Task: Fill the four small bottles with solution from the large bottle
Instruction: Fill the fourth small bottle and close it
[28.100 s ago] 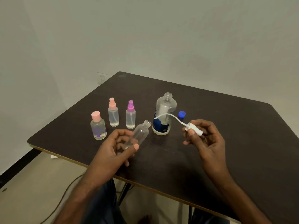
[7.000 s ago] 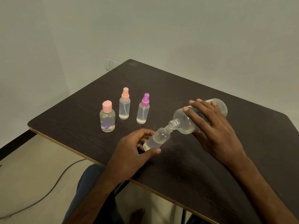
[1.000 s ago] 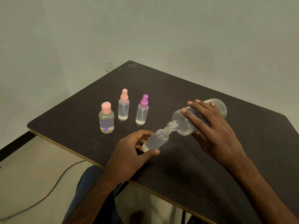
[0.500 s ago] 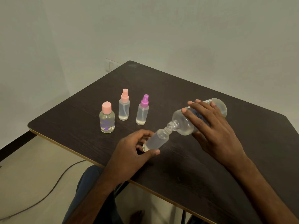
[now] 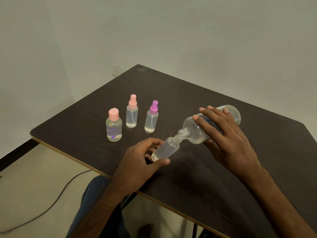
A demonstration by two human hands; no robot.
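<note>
Dark table (image 5: 188, 93): right hand (image 5: 224, 136) tips large bottle (image 5: 197, 133) into small bottle (image 5: 167, 149).

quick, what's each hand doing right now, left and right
Left hand: holds the uncapped small bottle, tilted.
Right hand: grips the large bottle, tipped neck to neck with the small one.

Dark table (image 5: 188, 93), wood-grain top, matt, faintly textured, pale edge strip; large bottle (image 5: 193, 133), translucent frosted plastic, smooth, ridged threaded neck; small open bottle (image 5: 167, 149), clear smooth plastic with slight sheen; round bottle (image 5: 114, 129), clear glossy plastic, matt pink plastic cap; pink spray bottle (image 5: 132, 117) and purple spray bottle (image 5: 151, 121), clear smooth plastic, coloured plastic spray heads; wall (image 5: 188, 31), plain matt paint.
</note>
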